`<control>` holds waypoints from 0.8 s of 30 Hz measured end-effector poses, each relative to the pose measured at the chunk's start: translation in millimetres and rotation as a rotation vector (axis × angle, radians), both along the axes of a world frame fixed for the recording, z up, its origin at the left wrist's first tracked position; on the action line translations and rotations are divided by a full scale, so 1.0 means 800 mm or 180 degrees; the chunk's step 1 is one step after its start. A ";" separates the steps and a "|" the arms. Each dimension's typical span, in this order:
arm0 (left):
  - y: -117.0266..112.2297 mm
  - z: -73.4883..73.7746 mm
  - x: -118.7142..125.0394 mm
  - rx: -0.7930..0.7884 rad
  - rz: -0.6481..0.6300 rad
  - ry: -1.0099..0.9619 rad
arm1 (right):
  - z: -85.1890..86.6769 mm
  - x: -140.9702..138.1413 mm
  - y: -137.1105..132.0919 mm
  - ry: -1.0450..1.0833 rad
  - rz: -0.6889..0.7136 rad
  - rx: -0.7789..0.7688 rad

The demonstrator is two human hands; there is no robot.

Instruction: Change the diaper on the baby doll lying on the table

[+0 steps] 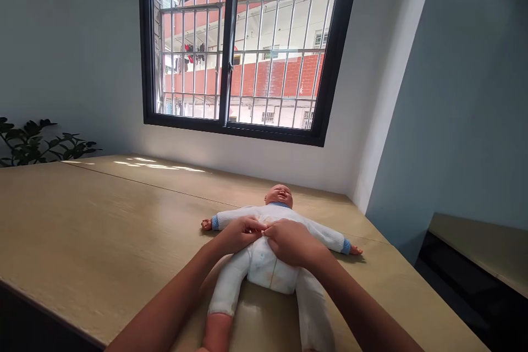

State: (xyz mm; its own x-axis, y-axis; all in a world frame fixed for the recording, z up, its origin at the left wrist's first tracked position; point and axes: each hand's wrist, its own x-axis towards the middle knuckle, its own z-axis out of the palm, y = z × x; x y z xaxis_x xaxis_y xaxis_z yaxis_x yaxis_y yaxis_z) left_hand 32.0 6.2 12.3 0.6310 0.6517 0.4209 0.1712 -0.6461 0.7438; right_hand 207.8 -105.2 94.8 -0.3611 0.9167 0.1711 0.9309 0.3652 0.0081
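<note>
A baby doll point(279, 196) lies on its back on a light wood table point(103, 220), with its arms spread and its head toward the window. It wears a white knit top point(307, 225) with blue cuffs and collar, a white diaper point(268, 267) and white leggings. My left hand point(238, 234) and my right hand point(291, 242) meet at the middle of the doll's chest. Their fingers pinch the front edges of the top just above the diaper. The doll's feet are out of view below the frame.
A seam crosses the tabletop behind the doll. A black-framed barred window point(239, 49) sits in the wall beyond the table. A leafy green plant point(35, 146) shows at the far left, and a lower dark-edged surface point(474, 247) lies beyond the right wall corner.
</note>
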 end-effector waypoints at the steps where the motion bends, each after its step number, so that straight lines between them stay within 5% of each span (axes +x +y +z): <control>1: 0.002 0.001 -0.006 -0.0127 0.0035 0.0065 | 0.001 0.001 -0.001 -0.0077 -0.0116 -0.0050; 9: 0.020 -0.001 -0.068 -0.1202 0.0087 0.0715 | 0.018 0.014 -0.011 -0.0018 -0.0309 -0.0177; 14: 0.025 -0.006 -0.048 -0.0733 0.0674 -0.0071 | -0.001 0.014 -0.005 0.0055 -0.0232 -0.0121; 18: 0.005 0.000 -0.016 -0.0196 0.0713 -0.0327 | -0.012 0.019 0.006 0.0356 -0.0159 -0.0021; 24: -0.016 0.008 -0.006 0.0552 0.0886 -0.0074 | 0.016 0.066 0.015 0.0957 -0.0004 0.0036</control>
State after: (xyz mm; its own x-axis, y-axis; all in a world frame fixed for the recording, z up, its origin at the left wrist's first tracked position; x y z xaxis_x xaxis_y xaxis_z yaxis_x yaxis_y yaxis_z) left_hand 27.6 -6.4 18.5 0.4276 0.7153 0.5528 0.3433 -0.6942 0.6327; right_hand 260.2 -92.9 107.3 -0.2915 0.9145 0.2804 0.8926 0.3655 -0.2641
